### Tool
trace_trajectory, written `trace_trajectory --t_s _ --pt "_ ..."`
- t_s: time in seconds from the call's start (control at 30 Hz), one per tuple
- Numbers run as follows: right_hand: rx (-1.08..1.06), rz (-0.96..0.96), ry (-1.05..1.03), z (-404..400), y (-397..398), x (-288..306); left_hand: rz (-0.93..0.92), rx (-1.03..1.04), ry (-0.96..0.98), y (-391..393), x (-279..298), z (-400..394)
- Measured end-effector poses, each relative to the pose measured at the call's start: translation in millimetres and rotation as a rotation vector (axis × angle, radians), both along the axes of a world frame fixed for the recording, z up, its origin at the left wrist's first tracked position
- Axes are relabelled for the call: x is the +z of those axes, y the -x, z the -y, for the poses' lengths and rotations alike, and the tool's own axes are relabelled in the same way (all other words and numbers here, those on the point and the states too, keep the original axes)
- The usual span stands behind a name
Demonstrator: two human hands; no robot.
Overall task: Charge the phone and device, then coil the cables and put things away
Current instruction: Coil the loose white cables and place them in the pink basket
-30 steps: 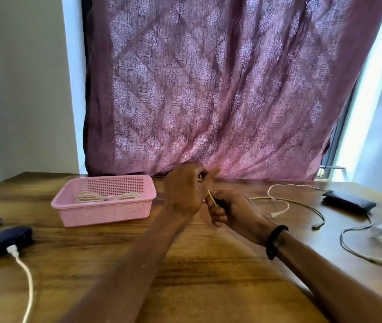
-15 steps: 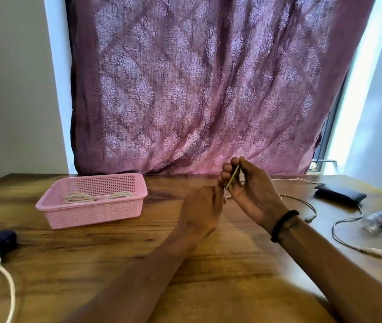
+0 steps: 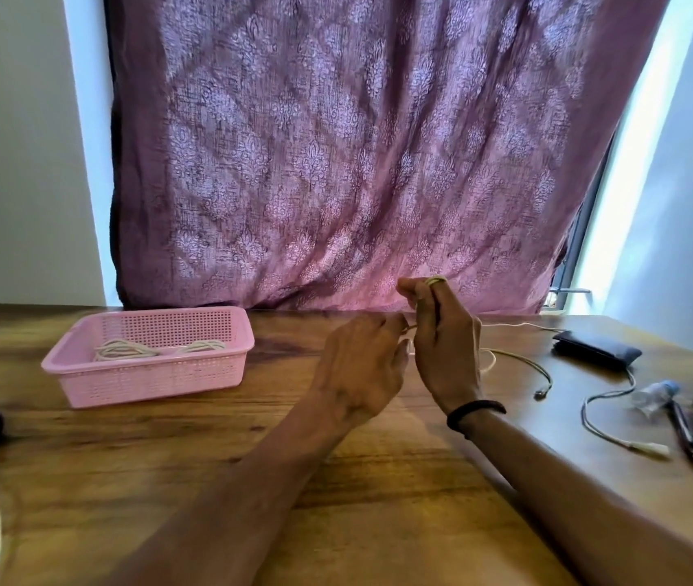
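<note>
We are coiling the thin cable (image 3: 518,360): right hand (image 3: 446,348) grips its loops, left hand (image 3: 361,365) pinches the strand; next another wrap, then the pink basket (image 3: 150,376).

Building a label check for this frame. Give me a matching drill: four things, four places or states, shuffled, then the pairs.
Things:
1. pink basket
2. thin cable
3. dark pouch
4. right hand

Places or states:
A. raised, wound with a loop of cable over its fingers
B. on the table at the far right, by the curtain
C. on the table's left side, with coiled cables inside
D. trailing loose across the table to the right of the hands

Pairs: 1-C, 2-D, 3-B, 4-A
</note>
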State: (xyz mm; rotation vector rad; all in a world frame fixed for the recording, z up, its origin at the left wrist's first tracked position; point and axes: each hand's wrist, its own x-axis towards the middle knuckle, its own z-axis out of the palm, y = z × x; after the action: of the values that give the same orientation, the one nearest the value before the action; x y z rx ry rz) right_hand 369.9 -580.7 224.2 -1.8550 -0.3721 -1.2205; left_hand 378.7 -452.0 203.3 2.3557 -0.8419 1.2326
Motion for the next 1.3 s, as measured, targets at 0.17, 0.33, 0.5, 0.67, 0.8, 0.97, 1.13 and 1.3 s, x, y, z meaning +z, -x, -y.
trace_trajectory --t_s 0.17,0.33,0.5,0.67,0.8,0.97,1.13,1.3 --pt "-0.111 0.12 0.147 12 -6 -2 -0.207 0.006 0.18 4 13 -1" --pt "-0.064 0.118 0.361 7 -17 -8 -0.108 -0.031 0.29 7 29 -17" --pt "0.109 -0.039 0.481 -6 -4 -13 0.027 -0.013 0.38 1 38 -35" --pt "0.451 -0.484 0.208 -22 16 -18 0.049 0.052 0.438 -7 39 -43" --pt "1.011 -0.816 -0.123 -33 24 -5 0.037 0.044 0.566 -15 37 -50" --pt "1.358 -0.842 -0.422 -27 28 18 -0.136 0.061 0.624 -28 24 -47" --pt "1.465 -0.657 -0.722 0 21 36 -0.205 0.03 0.343 -20 1 -24" --pt "1.274 -0.558 -0.879 15 12 30 -0.238 0.015 0.144 -13 -2 -9"
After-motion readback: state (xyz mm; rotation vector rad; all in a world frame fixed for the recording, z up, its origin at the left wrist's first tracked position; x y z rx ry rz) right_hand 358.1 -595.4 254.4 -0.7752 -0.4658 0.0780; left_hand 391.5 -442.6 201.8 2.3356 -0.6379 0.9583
